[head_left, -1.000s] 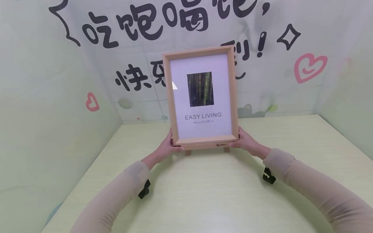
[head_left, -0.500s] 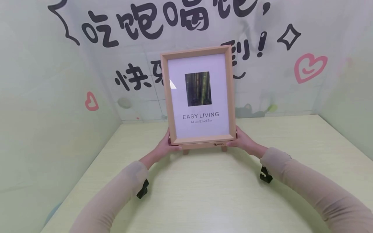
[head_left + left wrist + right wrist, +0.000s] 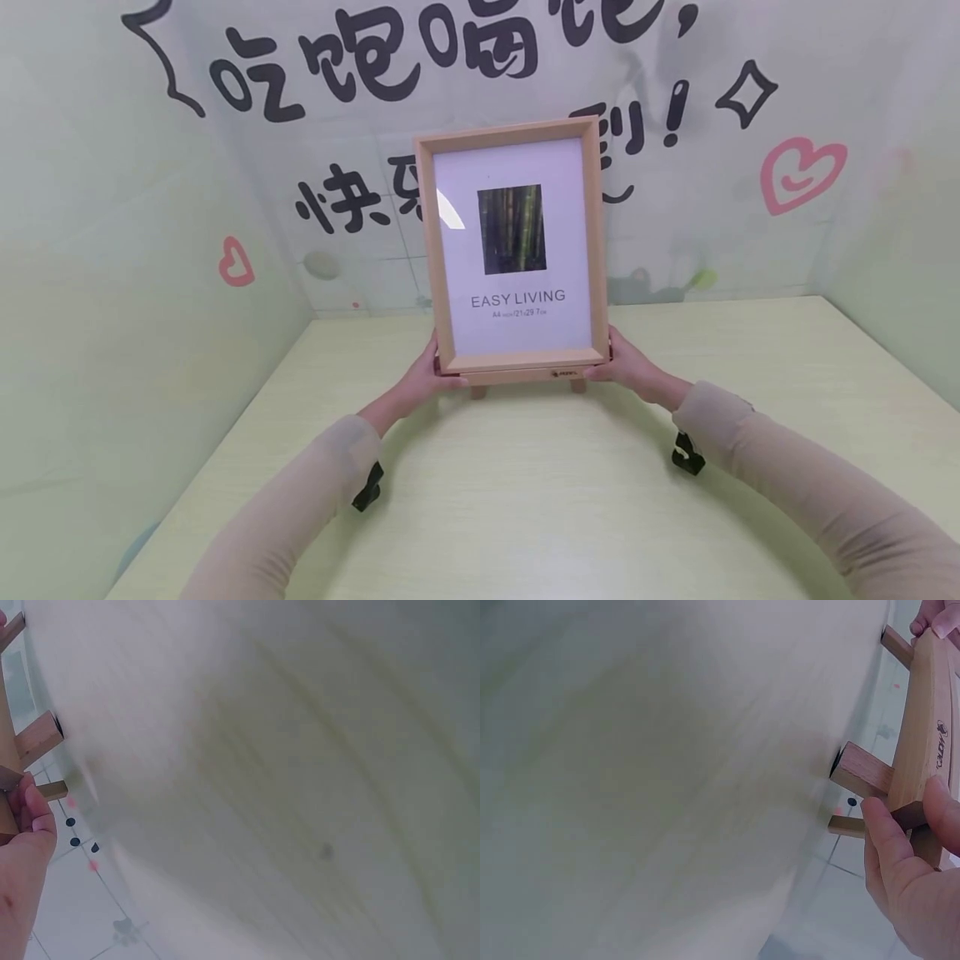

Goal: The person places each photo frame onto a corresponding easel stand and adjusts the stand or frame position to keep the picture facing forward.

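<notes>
In the head view, a light wooden picture frame stands upright, leaning slightly back, on the ledge of a small wooden easel. Behind its glazing is a white sheet with a bamboo photo and the words EASY LIVING. My left hand grips the ledge's left end, thumb in front. At the opposite end, my right hand pinches the ledge between thumb and fingers, as the right wrist view also shows. Short easel legs with dark tips reach down right at the tabletop. The easel's upper part is hidden behind the frame.
Pale wood-grain table spreads in front and to both sides. A white printed backdrop with black characters and pink hearts rises close behind the easel, and pale side walls flank the table.
Both hands and the easel with the picture frame shifted slightly left in the first half second. Since then they have stayed nearly still, and both grips are unchanged.
</notes>
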Motion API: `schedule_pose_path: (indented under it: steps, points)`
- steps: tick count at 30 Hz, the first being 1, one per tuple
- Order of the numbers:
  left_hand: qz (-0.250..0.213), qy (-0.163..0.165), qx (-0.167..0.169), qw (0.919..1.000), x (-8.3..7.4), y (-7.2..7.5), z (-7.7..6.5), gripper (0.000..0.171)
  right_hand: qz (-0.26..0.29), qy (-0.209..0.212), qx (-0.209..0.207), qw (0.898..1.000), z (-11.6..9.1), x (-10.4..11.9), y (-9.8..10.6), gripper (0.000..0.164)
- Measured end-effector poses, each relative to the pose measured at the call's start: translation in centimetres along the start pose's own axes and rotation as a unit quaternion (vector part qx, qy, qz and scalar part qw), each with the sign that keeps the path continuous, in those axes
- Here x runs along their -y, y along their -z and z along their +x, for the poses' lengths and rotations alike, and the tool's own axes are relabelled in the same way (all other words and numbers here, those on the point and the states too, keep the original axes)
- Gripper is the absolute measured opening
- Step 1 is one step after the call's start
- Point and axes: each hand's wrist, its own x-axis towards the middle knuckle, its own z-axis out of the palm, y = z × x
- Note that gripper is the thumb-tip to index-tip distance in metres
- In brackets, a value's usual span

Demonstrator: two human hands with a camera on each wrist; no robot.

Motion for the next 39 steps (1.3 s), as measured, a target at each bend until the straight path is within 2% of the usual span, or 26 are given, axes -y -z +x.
schedule_pose_path:
  steps: [10,18,29,39]
  points:
    - [0.001,-0.012,0.008,0.9999,0.1,-0.3,0.0,0.107,-0.009,0.005,0.006,1.0,-0.2,-0.1,0.4,0.086]
    - [0.005,-0.001,-0.001,1.0,-0.2,-1.0,0.0,0.106,-0.017,0.003,0.007,1.0,-0.4,-0.4,1.1,0.085]
    - [0.006,0.007,0.0,1.0,-0.2,-1.5,-0.5,0.108,-0.007,0.023,0.019,1.0,-1.2,-0.7,1.1,0.084]
    - [-0.008,0.003,0.012,0.9999,-1.6,-1.9,-1.5,0.107,-0.012,0.021,0.024,0.999,-1.9,-0.4,1.2,0.084]
